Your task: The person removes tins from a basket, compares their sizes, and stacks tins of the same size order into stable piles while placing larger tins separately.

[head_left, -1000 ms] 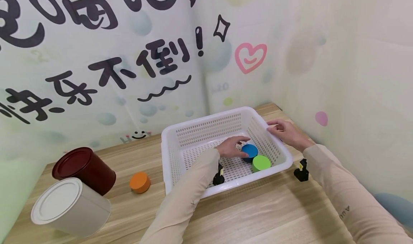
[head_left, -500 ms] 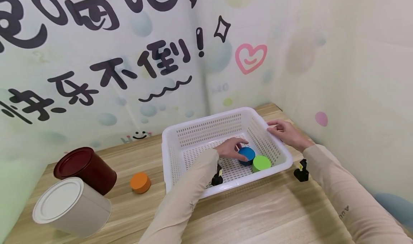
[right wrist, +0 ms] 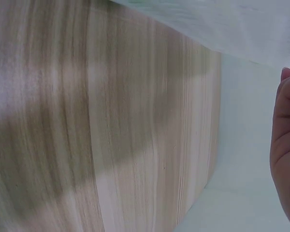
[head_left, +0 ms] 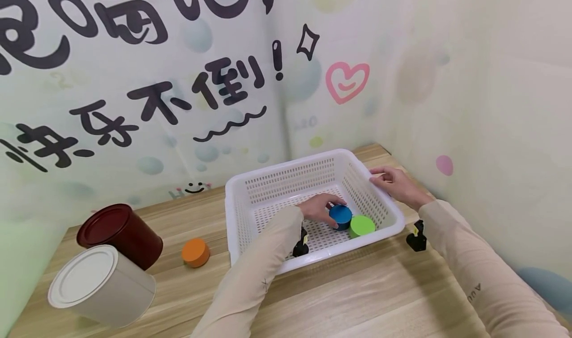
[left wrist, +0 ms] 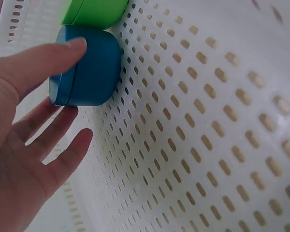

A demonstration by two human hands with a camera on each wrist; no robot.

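Note:
Inside the white plastic basket [head_left: 286, 171], my left hand [head_left: 318, 209] holds a small blue round tin [head_left: 341, 218] between thumb and fingers. The left wrist view shows the thumb lying across the lid edge of the blue tin [left wrist: 94, 67], with fingertips at its opposite side. Right beside it sits a lime-green round tin [head_left: 362, 227], partly visible as a green tin [left wrist: 99, 12] in that view. My right hand [head_left: 397, 185] grips the basket's right rim; in the right wrist view only part of the right hand [right wrist: 286, 140] shows at the edge.
On the wooden table [head_left: 330, 303], an orange round tin [head_left: 195, 252] stands left of the basket. Farther left are a dark red can [head_left: 120, 236] and a lidded cream-white can [head_left: 103, 286]. A printed cloth [head_left: 178, 70] hangs behind the table.
The blue tin has shifted slightly left and toward me within the basket, and my left fingers have come round it. My right hand stays at the rim.

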